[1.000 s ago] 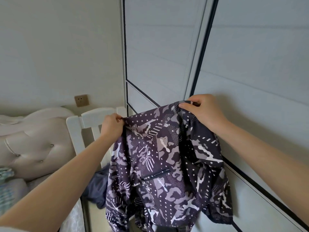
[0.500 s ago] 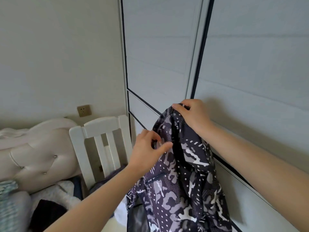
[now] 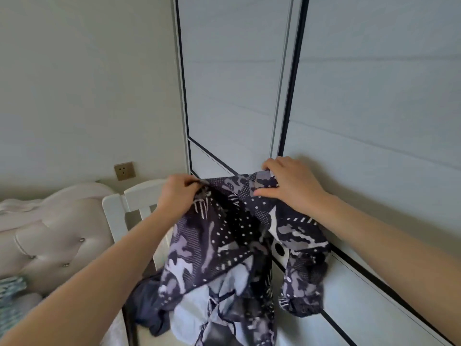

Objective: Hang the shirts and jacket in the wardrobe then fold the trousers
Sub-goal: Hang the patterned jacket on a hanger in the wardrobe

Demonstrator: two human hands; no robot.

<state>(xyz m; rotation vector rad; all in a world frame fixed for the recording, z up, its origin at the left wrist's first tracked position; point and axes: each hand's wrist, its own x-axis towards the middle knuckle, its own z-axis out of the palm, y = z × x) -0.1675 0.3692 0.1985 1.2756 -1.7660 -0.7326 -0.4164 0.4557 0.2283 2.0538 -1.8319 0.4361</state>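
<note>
The patterned jacket [image 3: 232,240] hangs in the lower centre of the frame, held up in front of the wardrobe [image 3: 232,83], whose sliding doors look closed. The left hand [image 3: 177,193] has its fingers curled tight, pinching one end of the jacket's top edge. The right hand [image 3: 291,186], slightly higher and to the right, bunches the other end under curled fingers, with the thumb laid across the cloth. The top edge runs between the hands, rising a little toward the right. The jacket's long axis drops straight down from there, and the body and one sleeve trail toward the bottom of the frame. The fabric looks thin, light and limp, probably a slick synthetic, so it should sag and twist wherever it is unsupported and could slide through a loose pinch. The shoulders or collar seem the surest places to hold it. No hanger is in view. A white chair [image 3: 139,196] at left centre carries a dark garment [image 3: 147,305].
</note>
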